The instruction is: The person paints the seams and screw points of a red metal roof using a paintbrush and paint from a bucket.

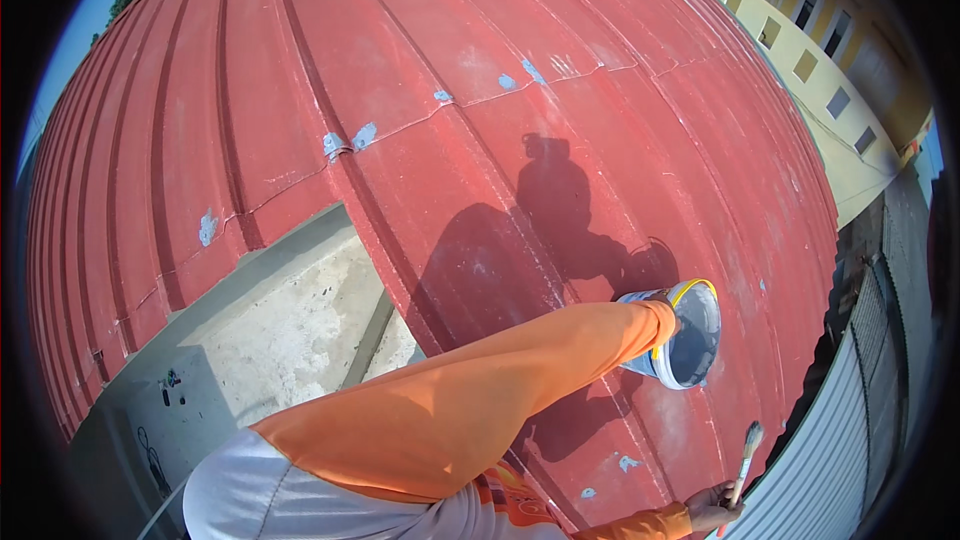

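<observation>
Reaching across from the lower left in a long orange sleeve, my left hand (666,306) grips the near side of a plastic bucket (654,366) by its yellow-edged rim; the sleeve and bucket hide most of that hand. The bucket is tilted, and grey paint coats its inside. Low at the right, my right hand (712,507) holds a paintbrush (744,457) by its handle, bristles up and grey with paint. The brush is apart from the bucket. Under both hands lies a red ribbed metal roof (615,202) with grey patches (364,136) along a sheet seam.
An opening in the roof at the lower left shows a concrete floor (300,315) below, with small items and a cable on it. The roof edge drops off at the right above grey corrugated sheets (817,450). A yellow building (810,82) stands at the upper right.
</observation>
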### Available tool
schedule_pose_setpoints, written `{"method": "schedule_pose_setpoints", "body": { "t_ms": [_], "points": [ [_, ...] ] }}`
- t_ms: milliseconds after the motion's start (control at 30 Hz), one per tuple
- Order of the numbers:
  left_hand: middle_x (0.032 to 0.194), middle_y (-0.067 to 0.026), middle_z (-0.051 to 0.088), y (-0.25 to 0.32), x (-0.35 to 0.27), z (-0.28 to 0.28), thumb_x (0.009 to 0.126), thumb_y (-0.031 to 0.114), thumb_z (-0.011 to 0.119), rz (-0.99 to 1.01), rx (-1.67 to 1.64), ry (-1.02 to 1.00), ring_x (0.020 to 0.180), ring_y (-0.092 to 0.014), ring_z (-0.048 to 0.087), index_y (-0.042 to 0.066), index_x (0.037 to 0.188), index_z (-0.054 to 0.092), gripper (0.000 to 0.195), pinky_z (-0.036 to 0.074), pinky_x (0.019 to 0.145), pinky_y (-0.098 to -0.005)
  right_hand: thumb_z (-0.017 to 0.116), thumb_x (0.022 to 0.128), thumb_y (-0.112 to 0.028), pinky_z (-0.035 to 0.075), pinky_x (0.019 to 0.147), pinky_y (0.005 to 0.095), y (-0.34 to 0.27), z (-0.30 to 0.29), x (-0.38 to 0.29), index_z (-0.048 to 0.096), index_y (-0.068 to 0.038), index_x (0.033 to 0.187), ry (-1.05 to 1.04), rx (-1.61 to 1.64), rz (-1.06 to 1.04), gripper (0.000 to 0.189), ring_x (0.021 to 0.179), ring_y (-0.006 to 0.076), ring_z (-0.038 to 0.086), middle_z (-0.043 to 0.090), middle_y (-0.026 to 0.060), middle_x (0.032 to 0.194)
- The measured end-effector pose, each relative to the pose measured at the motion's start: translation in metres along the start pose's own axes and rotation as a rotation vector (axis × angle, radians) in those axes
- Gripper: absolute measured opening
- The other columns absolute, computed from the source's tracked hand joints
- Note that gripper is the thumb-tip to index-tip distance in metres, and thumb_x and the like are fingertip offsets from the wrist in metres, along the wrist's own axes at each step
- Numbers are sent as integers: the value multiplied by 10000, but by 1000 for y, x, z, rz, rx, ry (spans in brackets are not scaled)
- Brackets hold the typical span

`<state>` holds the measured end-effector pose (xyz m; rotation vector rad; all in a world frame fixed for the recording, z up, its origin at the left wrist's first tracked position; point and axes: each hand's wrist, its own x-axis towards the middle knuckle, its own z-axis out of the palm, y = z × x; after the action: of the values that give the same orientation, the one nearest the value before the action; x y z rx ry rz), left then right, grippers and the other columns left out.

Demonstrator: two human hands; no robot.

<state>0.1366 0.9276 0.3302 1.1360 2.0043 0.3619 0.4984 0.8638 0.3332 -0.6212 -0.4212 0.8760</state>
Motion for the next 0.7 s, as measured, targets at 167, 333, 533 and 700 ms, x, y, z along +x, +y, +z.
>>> {"method": "schedule_pose_setpoints", "body": {
  "t_ms": [167, 333, 533, 700],
  "points": [
    [1097, -211, 620, -22, -83, -52, 848, 230, 584, -224, -853, -2, 951, -338, 648, -20, 1181, 562, 417, 565, 776, -385, 507, 894, -211, 540, 714, 323, 30, 43, -5, 520, 15, 768, -165, -3, 24, 259, 692, 245, 586, 577, 123, 733],
    [1007, -181, 644, -68, -177, -100, 861, 219, 551, -28, -880, -14, 738, -283, 689, -72, 1149, 541, 410, 585, 657, -345, 509, 897, -211, 538, 709, 321, 47, 129, -64, 524, 14, 773, -438, 66, 106, 258, 690, 239, 587, 580, 121, 736],
    [974, -158, 637, -162, -331, -124, 844, 249, 550, 26, -1018, 205, 698, -246, 682, -52, 1165, 493, 444, 575, 597, -314, 512, 900, -212, 537, 703, 318, 58, 209, -167, 529, 13, 779, -756, 249, 344, 256, 687, 233, 588, 584, 119, 738],
    [921, -164, 641, -251, -469, -81, 838, 219, 592, -69, -1225, 594, 648, -247, 669, -58, 1142, 485, 426, 581, 571, -323, 515, 903, -212, 535, 698, 315, 46, 249, -278, 532, 12, 784, -1004, 395, 634, 255, 684, 228, 588, 587, 118, 740]
  ]
}}
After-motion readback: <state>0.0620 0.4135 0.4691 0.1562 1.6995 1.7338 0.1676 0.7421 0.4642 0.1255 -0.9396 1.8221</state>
